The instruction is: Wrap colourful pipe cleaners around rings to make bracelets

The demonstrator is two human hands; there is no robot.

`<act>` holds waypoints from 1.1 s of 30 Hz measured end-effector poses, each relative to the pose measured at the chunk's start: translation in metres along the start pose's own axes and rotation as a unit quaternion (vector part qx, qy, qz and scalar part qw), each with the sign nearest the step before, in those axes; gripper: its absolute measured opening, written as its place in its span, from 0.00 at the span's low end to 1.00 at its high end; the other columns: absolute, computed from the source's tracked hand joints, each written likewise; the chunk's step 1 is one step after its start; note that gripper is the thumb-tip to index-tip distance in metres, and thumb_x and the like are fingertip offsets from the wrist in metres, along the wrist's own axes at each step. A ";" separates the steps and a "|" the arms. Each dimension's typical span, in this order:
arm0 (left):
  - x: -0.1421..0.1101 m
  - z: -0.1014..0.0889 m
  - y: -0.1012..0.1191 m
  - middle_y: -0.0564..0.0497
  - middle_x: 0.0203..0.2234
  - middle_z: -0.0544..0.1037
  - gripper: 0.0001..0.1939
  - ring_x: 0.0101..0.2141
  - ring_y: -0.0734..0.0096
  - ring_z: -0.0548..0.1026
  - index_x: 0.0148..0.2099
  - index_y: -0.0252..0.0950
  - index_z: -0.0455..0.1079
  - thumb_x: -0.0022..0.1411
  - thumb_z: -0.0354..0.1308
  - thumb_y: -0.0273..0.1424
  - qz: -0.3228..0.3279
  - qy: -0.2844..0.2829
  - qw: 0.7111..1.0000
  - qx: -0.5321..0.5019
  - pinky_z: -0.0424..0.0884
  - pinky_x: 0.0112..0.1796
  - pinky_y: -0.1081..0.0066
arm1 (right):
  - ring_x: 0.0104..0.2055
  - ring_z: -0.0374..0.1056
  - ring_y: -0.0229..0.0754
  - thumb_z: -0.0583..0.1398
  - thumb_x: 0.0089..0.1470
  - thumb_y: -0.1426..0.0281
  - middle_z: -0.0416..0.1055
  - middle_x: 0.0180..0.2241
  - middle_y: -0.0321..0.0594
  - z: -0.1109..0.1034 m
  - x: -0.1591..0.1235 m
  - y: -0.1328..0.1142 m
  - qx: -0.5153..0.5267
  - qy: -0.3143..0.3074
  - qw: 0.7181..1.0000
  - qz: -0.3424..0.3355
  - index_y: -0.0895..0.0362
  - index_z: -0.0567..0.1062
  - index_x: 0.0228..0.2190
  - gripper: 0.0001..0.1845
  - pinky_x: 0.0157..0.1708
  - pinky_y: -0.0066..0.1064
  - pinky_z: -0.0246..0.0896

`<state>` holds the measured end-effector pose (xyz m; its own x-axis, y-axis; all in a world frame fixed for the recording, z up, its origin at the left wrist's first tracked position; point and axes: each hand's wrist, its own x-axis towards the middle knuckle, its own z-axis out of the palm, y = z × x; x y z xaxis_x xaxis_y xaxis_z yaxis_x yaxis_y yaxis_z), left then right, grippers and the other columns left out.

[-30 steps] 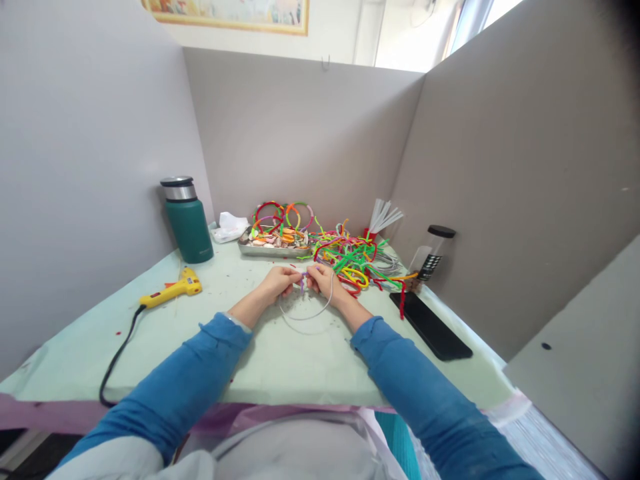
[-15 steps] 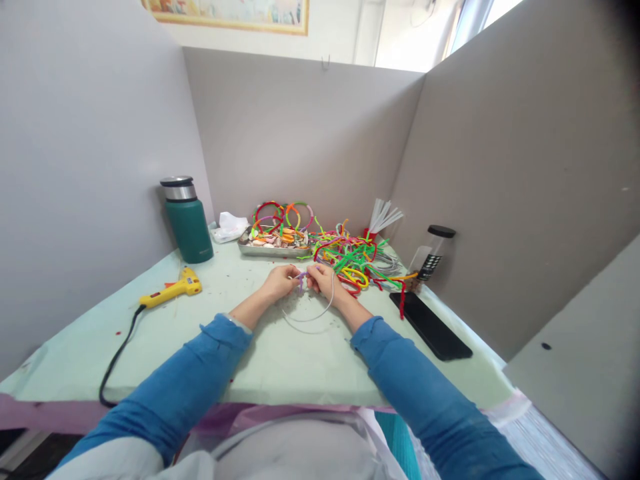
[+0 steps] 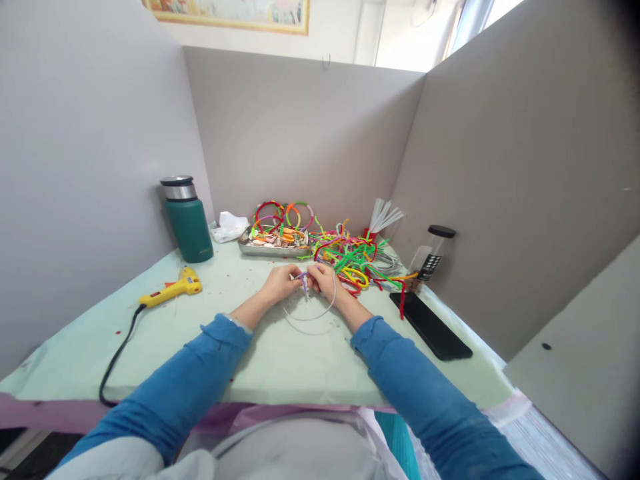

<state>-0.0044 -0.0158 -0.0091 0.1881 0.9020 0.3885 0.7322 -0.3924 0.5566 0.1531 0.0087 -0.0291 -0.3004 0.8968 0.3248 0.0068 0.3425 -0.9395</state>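
Observation:
Over the middle of the table, my left hand (image 3: 281, 283) is closed in a pinch on a short purple pipe cleaner (image 3: 305, 283). Close beside it, my right hand (image 3: 323, 280) pinches the other side of the same piece, fingertips almost meeting. One end of the purple pipe cleaner dangles between the two hands. A thin white wire hoop (image 3: 320, 319) curves down from my fingers toward the tabletop; the purple piece appears to be wrapped around it. My fingers hide the exact place where the two join.
Behind my hands lie a metal tray (image 3: 275, 252) of small pieces and a heap of coloured pipe cleaners (image 3: 357, 252). A yellow glue gun (image 3: 173, 291) and green bottle (image 3: 188, 223) stand left. At right are a black phone (image 3: 433, 327) and a clear lidded bottle (image 3: 434, 253).
The dangling purple end has swung slightly right and hangs straighter. The wire hoop has shifted a little. Both hands stay in nearly the same place.

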 end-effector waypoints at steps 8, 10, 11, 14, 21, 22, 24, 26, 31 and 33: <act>-0.001 -0.001 0.002 0.53 0.23 0.74 0.09 0.23 0.76 0.66 0.31 0.34 0.73 0.52 0.57 0.34 0.019 0.005 1.000 -0.016 0.58 0.27 0.76 | 0.13 0.52 0.30 0.54 0.51 0.56 0.64 0.15 0.31 0.001 -0.002 -0.004 -0.002 0.005 1.000 0.008 0.57 0.64 0.22 0.17 0.13 0.23 0.44; -0.001 0.000 0.002 0.52 0.24 0.75 0.09 0.23 0.75 0.66 0.32 0.34 0.73 0.53 0.56 0.35 0.023 0.005 1.000 -0.012 0.58 0.28 0.76 | 0.13 0.52 0.30 0.54 0.51 0.56 0.64 0.15 0.31 0.001 -0.002 -0.005 -0.006 0.006 1.000 0.008 0.57 0.64 0.22 0.17 0.13 0.23 0.45; -0.001 0.000 0.002 0.52 0.25 0.75 0.09 0.23 0.76 0.66 0.32 0.34 0.72 0.54 0.55 0.35 0.025 0.006 1.000 -0.009 0.59 0.28 0.76 | 0.13 0.52 0.30 0.54 0.51 0.56 0.64 0.15 0.31 0.001 -0.003 -0.006 -0.007 0.006 1.000 0.006 0.57 0.64 0.22 0.17 0.13 0.23 0.45; -0.001 0.000 0.001 0.52 0.26 0.75 0.11 0.24 0.76 0.67 0.32 0.34 0.72 0.56 0.53 0.35 0.036 0.011 0.999 -0.005 0.59 0.29 0.76 | 0.13 0.53 0.29 0.54 0.51 0.56 0.65 0.16 0.31 0.001 -0.003 -0.006 -0.008 0.004 1.000 0.004 0.57 0.64 0.23 0.17 0.13 0.23 0.44; -0.001 -0.001 0.003 0.52 0.21 0.73 0.10 0.24 0.75 0.66 0.28 0.34 0.71 0.56 0.53 0.34 0.036 0.017 0.999 -0.008 0.57 0.27 0.76 | 0.13 0.53 0.29 0.54 0.51 0.56 0.65 0.15 0.31 0.001 -0.002 -0.004 -0.003 0.001 1.000 0.004 0.58 0.65 0.23 0.17 0.13 0.23 0.44; -0.001 -0.001 0.003 0.52 0.21 0.73 0.11 0.24 0.75 0.66 0.28 0.34 0.71 0.56 0.52 0.34 0.030 0.014 0.999 -0.015 0.57 0.27 0.76 | 0.13 0.53 0.29 0.54 0.51 0.56 0.65 0.15 0.31 0.001 -0.002 -0.004 -0.005 0.001 1.000 0.004 0.58 0.65 0.23 0.17 0.13 0.23 0.44; -0.001 -0.001 0.003 0.53 0.20 0.73 0.12 0.23 0.74 0.67 0.27 0.34 0.71 0.57 0.52 0.35 0.011 0.002 0.999 -0.039 0.58 0.26 0.76 | 0.13 0.53 0.29 0.54 0.50 0.56 0.65 0.15 0.31 0.001 -0.002 -0.004 -0.009 0.001 1.000 0.005 0.58 0.65 0.23 0.17 0.13 0.23 0.45; 0.000 -0.001 0.003 0.53 0.17 0.72 0.13 0.21 0.74 0.67 0.27 0.34 0.71 0.57 0.52 0.36 -0.014 -0.009 0.998 -0.068 0.58 0.24 0.76 | 0.13 0.52 0.29 0.54 0.50 0.56 0.65 0.15 0.31 0.001 -0.002 -0.004 -0.012 0.000 1.000 0.008 0.58 0.65 0.23 0.18 0.13 0.22 0.45; 0.000 0.001 0.003 0.55 0.15 0.70 0.13 0.16 0.77 0.63 0.27 0.34 0.70 0.56 0.53 0.38 -0.064 -0.028 0.990 -0.125 0.58 0.20 0.76 | 0.13 0.53 0.29 0.53 0.51 0.56 0.65 0.15 0.32 0.001 -0.003 -0.006 -0.019 -0.009 1.000 -0.003 0.59 0.65 0.23 0.18 0.13 0.22 0.45; 0.000 0.001 0.004 0.55 0.15 0.70 0.13 0.14 0.79 0.62 0.28 0.34 0.70 0.56 0.53 0.38 -0.081 -0.035 0.986 -0.145 0.58 0.19 0.76 | 0.13 0.53 0.29 0.53 0.51 0.56 0.65 0.15 0.32 0.000 -0.003 -0.007 -0.024 -0.009 1.000 -0.007 0.59 0.66 0.23 0.18 0.13 0.22 0.45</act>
<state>-0.0009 -0.0168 -0.0080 0.1361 0.9633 0.2314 0.5406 -0.2679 0.7975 0.1539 0.0034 -0.0241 -0.3181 0.8866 0.3359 0.0483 0.3690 -0.9282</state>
